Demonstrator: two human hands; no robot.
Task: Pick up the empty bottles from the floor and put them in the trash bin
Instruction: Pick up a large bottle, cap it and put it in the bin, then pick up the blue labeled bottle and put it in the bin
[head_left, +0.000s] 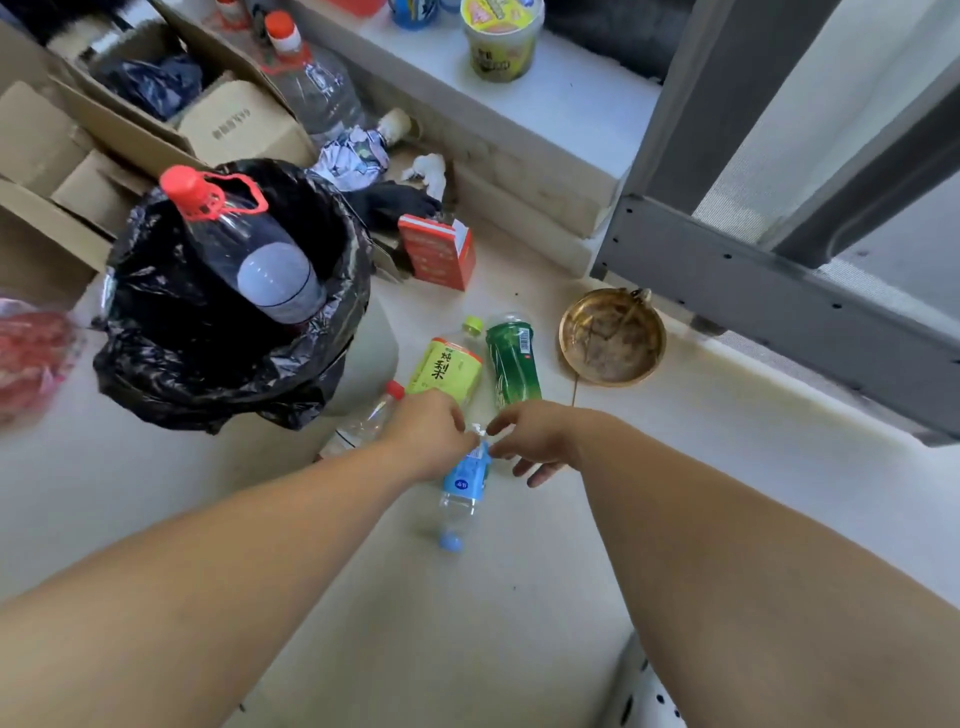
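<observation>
Both our forearms are filling the bottom of the frame, reaching to mid-frame. Our left hand & right hand are meeting over a clear bottle w/ blue label lying on the floor, blue cap toward us. Left fingers are curling at its upper end; we can't tell if they're gripping. Right hand is loosely open, fingers spread, touching that end. Just above, a yellow-label bottle & a green bottle are lying side by side; a clear red-cap bottle is lying left of them. Trash bin w/ black bag is sitting center-left, big red-cap jug sticking out. Brass dish is sitting right of the green one.
</observation>
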